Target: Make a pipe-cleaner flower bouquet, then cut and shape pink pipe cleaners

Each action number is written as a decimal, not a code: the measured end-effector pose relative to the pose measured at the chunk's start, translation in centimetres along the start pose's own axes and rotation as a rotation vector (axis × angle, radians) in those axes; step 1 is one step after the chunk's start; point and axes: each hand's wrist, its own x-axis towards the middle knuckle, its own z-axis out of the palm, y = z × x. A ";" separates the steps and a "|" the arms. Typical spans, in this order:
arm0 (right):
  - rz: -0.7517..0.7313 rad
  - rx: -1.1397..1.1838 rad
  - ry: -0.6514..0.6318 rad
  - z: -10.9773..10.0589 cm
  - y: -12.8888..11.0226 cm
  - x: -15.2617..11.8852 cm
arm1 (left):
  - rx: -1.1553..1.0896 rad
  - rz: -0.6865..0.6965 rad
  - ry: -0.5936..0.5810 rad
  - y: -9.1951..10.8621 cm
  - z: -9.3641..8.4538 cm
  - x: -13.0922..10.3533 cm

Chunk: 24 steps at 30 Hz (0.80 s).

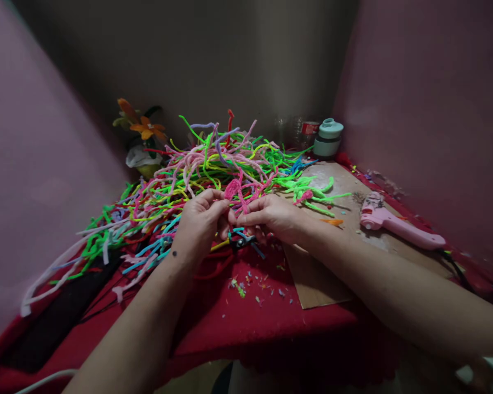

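Near the middle of the view, a pink fuzzy stem piece (233,189) with a looped top is held between both hands. My left hand (207,214) pinches its left side with thumb and fingers. On the right side, my right hand (267,216) has its fingers closed on the lower part of the same piece. Behind the hands lies a large heap of colourful fuzzy stems (197,164). A small dark tool (241,241) rests just below the fingertips, partly hidden by them.
A pink glue gun (402,223) lies on a brown board (318,284) at the right. A teal-lidded jar (328,138) and orange flowers (147,128) stand at the back. Small clippings (240,288) dot the red cloth (246,328). A black strip (61,312) lies left.
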 end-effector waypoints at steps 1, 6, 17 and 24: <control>-0.009 0.055 -0.016 -0.1 0.1 0.1 | -0.006 0.001 0.003 0.0 0.0 0.0; -0.165 0.299 0.094 0.0 0.5 0.5 | 0.030 0.018 -0.009 -0.1 0.0 -0.1; -0.356 0.110 0.361 0.5 0.1 0.3 | 0.182 0.074 -0.054 -0.3 1.6 -1.1; -0.370 0.035 0.380 0.5 0.4 0.4 | 0.213 0.096 -0.064 -0.7 1.3 -1.1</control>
